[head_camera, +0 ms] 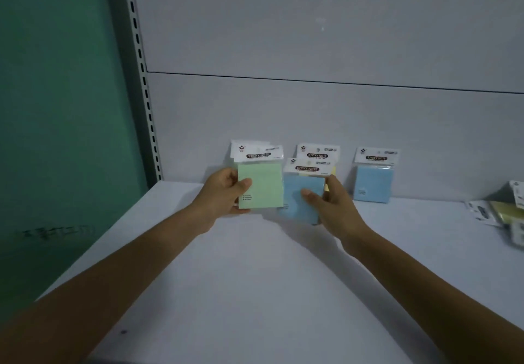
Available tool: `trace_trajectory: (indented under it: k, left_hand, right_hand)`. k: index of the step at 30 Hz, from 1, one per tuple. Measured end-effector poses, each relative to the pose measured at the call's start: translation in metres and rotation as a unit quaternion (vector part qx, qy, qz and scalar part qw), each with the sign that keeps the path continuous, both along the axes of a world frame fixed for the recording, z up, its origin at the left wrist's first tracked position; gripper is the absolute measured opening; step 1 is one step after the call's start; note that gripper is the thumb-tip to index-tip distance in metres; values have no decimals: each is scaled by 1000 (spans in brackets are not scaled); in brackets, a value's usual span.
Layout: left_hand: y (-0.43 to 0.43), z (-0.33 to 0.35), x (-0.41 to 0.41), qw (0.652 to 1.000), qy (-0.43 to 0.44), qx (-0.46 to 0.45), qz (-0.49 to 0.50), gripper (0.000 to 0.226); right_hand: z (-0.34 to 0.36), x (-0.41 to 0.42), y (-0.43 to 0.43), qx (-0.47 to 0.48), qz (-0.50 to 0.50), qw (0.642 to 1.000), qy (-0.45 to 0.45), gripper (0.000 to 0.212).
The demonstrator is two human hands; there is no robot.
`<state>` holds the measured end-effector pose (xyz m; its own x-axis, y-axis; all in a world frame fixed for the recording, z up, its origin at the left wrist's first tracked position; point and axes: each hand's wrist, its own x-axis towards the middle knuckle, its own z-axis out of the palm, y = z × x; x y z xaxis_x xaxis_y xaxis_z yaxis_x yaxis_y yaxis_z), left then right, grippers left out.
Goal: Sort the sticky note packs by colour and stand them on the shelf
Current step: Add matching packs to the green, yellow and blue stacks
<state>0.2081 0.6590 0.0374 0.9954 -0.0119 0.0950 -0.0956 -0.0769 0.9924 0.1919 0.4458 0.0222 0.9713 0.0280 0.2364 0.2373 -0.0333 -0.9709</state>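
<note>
While my left hand (224, 193) clamps the pale green sticky note pack (260, 186) mid-frame, my right hand (329, 202) pinches the light blue plastic-wrapped pack (304, 190), probably bound for its standing blue match (373, 178) at right.

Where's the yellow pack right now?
The yellow pack stands against the back wall, mostly hidden behind the blue pack in the right hand, with another blue pack standing to its right.
</note>
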Motion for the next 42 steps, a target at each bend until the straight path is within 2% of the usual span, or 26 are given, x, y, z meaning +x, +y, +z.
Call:
trace_trajectory:
  k: [1, 4, 8, 14, 17, 19, 21, 25, 28, 30, 39, 41, 42]
  left_hand:
    - [3, -1, 4, 1000, -9, 18, -1, 4]
    - [7, -10, 20, 991, -74, 103, 44, 14]
    - [15, -23, 36, 967, -135, 184, 112, 18]
    - [23, -37, 55, 964, -106, 180, 163, 63]
    - [22, -38, 56, 968, -96, 194, 128, 82]
    - [20, -39, 54, 962, -96, 237, 95, 102]
    - [19, -38, 53, 952, -98, 277, 81, 110]
    - [15, -36, 52, 937, -99, 318, 102, 103]
    - [9, -38, 51, 896, -130, 402, 139, 87]
    - [8, -39, 52, 883, -139, 423, 146, 84]
    - [8, -40, 54, 897, -125, 398, 146, 88]
    - [10, -37, 49, 888, -148, 403, 166, 91]
    - [11, -35, 46, 873, -189, 413, 176, 87]
  right_hand:
    - [2, 1, 0, 19, -37, 999, 4, 26]
    - [10, 5, -4, 53, -108, 993, 10, 25]
    - [5, 4, -1, 61, -118, 991, 10, 27]
    - [-27, 1, 6, -25, -81, 996, -10, 27]
    - [-27, 0, 6, -27, -79, 996, -12, 27]
    - [-27, -2, 7, -28, -84, 996, -14, 29]
    - [-28, -4, 8, -35, -85, 996, -13, 32]
    - [-25, -6, 8, -41, -85, 995, -10, 33]
    - [-24, -6, 8, -49, -85, 995, -8, 34]
    - [-24, -6, 8, -54, -86, 995, -3, 35]
    - [-28, -3, 7, -70, -108, 991, 22, 34]
    - [-26, -3, 6, -85, -94, 991, 39, 34]
    - [-25, -2, 5, -91, -84, 991, 51, 35]
